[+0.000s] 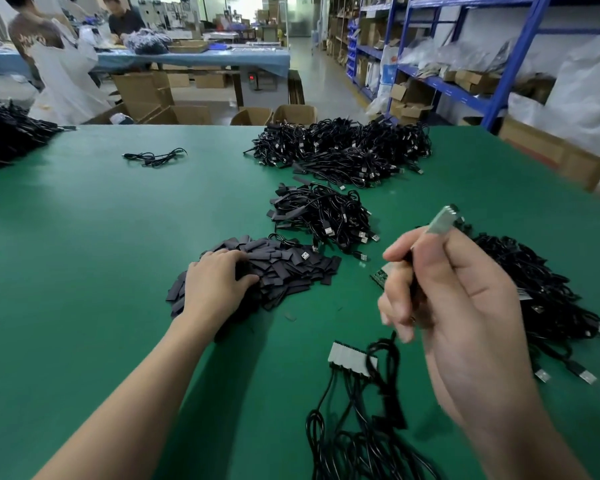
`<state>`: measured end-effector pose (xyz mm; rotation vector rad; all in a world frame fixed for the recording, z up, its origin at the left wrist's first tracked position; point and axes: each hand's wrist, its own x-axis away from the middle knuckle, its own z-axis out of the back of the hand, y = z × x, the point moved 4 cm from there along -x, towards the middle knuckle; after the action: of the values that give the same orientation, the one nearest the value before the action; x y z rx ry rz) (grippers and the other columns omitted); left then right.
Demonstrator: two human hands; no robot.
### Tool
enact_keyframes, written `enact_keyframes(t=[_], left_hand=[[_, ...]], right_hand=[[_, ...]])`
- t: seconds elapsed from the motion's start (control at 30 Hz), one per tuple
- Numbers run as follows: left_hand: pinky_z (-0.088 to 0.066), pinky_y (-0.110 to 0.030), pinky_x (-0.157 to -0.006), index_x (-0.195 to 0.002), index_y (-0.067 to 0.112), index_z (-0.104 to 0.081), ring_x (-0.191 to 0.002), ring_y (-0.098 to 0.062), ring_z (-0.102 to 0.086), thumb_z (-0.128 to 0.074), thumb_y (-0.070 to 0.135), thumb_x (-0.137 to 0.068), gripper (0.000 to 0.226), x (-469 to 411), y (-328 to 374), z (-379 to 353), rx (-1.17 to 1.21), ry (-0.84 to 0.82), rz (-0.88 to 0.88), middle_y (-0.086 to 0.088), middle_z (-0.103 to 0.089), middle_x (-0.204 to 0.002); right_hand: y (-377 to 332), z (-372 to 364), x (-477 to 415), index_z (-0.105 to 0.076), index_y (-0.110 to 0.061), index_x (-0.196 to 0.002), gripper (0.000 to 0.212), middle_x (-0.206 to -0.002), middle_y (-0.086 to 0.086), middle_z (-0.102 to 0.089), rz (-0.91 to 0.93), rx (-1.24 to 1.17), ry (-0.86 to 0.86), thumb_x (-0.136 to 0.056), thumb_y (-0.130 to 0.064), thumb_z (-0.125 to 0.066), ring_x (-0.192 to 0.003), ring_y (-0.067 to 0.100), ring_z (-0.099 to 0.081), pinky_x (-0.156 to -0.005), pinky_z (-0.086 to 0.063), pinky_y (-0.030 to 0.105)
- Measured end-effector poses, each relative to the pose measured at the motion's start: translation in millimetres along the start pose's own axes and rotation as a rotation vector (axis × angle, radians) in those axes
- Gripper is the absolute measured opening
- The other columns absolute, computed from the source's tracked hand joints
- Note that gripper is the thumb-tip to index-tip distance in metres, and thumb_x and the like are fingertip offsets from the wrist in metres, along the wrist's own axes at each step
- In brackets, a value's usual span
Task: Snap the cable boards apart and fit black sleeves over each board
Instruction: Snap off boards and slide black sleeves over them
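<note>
My left hand (pixel 219 282) claws the sleeve pile (pixel 278 271); right hand (pixel 454 299) pinches a board (pixel 442 221); cable heaps (pixel 340 150) behind.

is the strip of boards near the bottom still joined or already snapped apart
Still joined: the board strip lies on the green mat as one pale block, its cables leaving one edge side by side.

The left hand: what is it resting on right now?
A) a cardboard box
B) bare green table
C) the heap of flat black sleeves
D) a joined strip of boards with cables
C: the left hand lies with its fingers spread on the heap of flat black sleeves, away from the joined strip of boards.
</note>
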<state>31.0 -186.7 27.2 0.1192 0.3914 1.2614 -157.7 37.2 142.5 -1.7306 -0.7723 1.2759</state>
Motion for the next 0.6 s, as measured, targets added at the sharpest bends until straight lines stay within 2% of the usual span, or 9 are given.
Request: enact_keyframes(t=[0.07, 0.2, 0.27, 0.3, 0.33, 0.37, 0.43, 0.5, 0.6], left_hand=[[-0.046, -0.040, -0.094, -0.125, 0.026, -0.071, -0.118, -0.028, -0.061, -0.078, 0.042, -0.087, 0.042, 2.0, -0.8, 3.0, 0.011, 0.039, -0.010, 0.000, -0.072, -0.123], [-0.049, -0.040, -0.093, -0.118, 0.026, -0.074, -0.108, -0.022, -0.067, -0.085, 0.035, -0.081, 0.039, 20.8, 14.1, 20.2, 0.175, 0.165, -0.100, 0.005, -0.075, -0.114], [-0.049, -0.043, -0.098, -0.122, 0.028, -0.072, -0.113, -0.019, -0.066, -0.086, 0.035, -0.080, 0.045, 39.0, 32.7, 25.3, 0.240, 0.173, -0.250, 0.007, -0.074, -0.119], [-0.050, -0.042, -0.100, -0.126, 0.030, -0.071, -0.116, -0.013, -0.064, -0.085, 0.035, -0.080, 0.048, 49.6, 43.1, 25.4, 0.310, 0.137, -0.336, 0.012, -0.072, -0.122], [-0.050, -0.034, -0.100, -0.128, 0.033, -0.069, -0.116, -0.005, -0.062, -0.084, 0.034, -0.081, 0.049, 61.3, 53.4, 23.8, 0.402, 0.073, -0.413, 0.017, -0.069, -0.123], [-0.050, -0.025, -0.098, -0.130, 0.035, -0.067, -0.114, 0.003, -0.060, -0.083, 0.033, -0.083, 0.050, 72.6, 62.5, 21.1, 0.488, 0.004, -0.472, 0.023, -0.067, -0.124], [-0.050, -0.015, -0.091, -0.131, 0.034, -0.065, -0.109, 0.001, -0.064, -0.082, 0.027, -0.084, 0.051, 90.8, 73.3, 15.1, 0.645, -0.084, -0.514, 0.025, -0.066, -0.124], [-0.053, -0.017, -0.088, -0.134, 0.032, -0.064, -0.104, -0.007, -0.069, -0.083, 0.017, -0.085, 0.054, 100.7, 76.1, 9.9, 0.776, -0.121, -0.482, 0.022, -0.067, -0.126], [-0.055, -0.020, -0.087, -0.134, 0.029, -0.065, -0.100, -0.009, -0.069, -0.083, 0.007, -0.084, 0.058, 109.2, 76.0, 6.5, 0.813, -0.112, -0.466, 0.020, -0.068, -0.125]], right_hand=[[11.8, 14.3, -3.1, -0.068, -0.026, -0.085, 0.034, -0.059, -0.005, -0.040, -0.086, 0.215, -0.028, -0.100, -0.053, -0.054, -0.052, 0.013, -0.034, -0.049, -0.030, 0.033], [54.3, 32.9, -5.1, -0.068, -0.029, -0.083, 0.033, -0.052, -0.010, -0.035, -0.256, 0.625, -0.100, -0.099, -0.051, -0.050, -0.047, 0.008, -0.031, -0.052, -0.029, 0.028], [75.2, 34.8, -3.0, -0.070, -0.030, -0.082, 0.030, -0.053, -0.002, -0.055, -0.366, 0.632, -0.100, -0.101, -0.047, -0.054, -0.048, 0.017, -0.050, -0.057, -0.038, 0.032], [86.1, 35.3, -1.6, -0.072, -0.029, -0.084, 0.030, -0.070, 0.009, -0.070, -0.419, 0.620, -0.101, -0.100, -0.049, -0.057, -0.067, 0.029, -0.064, -0.066, -0.048, 0.037], [94.6, 35.2, 0.7, -0.074, -0.025, -0.087, 0.033, -0.091, 0.020, -0.073, -0.464, 0.595, -0.106, -0.099, -0.051, -0.058, -0.089, 0.036, -0.067, -0.081, -0.054, 0.045], [102.0, 35.1, 3.2, -0.073, -0.019, -0.089, 0.039, -0.097, 0.023, -0.072, -0.489, 0.556, -0.117, -0.097, -0.054, -0.060, -0.094, 0.038, -0.065, -0.086, -0.053, 0.050], [112.1, 35.0, 8.4, -0.070, -0.016, -0.083, 0.041, -0.066, 0.002, -0.064, -0.481, 0.484, -0.144, -0.095, -0.055, -0.064, -0.063, 0.020, -0.059, -0.065, -0.048, 0.036], [117.1, 34.3, 13.6, -0.072, -0.028, -0.080, 0.024, -0.057, -0.015, -0.049, -0.459, 0.441, -0.142, -0.096, -0.045, -0.068, -0.057, 0.004, -0.045, -0.059, -0.038, 0.020], [124.5, 35.3, 21.3, -0.075, -0.021, -0.088, 0.017, -0.062, 0.001, -0.058, -0.437, 0.429, -0.126, -0.097, -0.035, -0.071, -0.064, 0.010, -0.052, -0.065, -0.046, 0.036]])
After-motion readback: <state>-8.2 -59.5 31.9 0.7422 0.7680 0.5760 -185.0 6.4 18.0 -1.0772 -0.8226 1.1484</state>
